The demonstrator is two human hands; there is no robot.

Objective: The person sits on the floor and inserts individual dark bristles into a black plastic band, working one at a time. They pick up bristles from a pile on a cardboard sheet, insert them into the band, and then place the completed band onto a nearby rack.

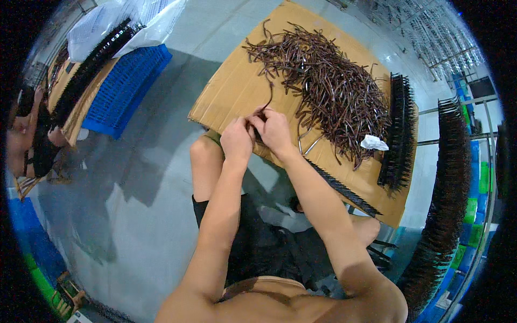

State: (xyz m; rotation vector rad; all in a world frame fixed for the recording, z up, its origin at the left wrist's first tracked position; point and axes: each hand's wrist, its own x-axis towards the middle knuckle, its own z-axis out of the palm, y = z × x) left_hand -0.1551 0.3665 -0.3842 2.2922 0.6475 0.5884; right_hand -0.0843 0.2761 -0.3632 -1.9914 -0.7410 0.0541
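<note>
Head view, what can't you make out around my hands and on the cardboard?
Head view: where the brown strip ends, hidden by the left hand and right hand.
Head view: how far the black spiky strip runs, hidden by the right forearm.
Head view: the bottom of the brown pile, hidden by strips on top.
</note>
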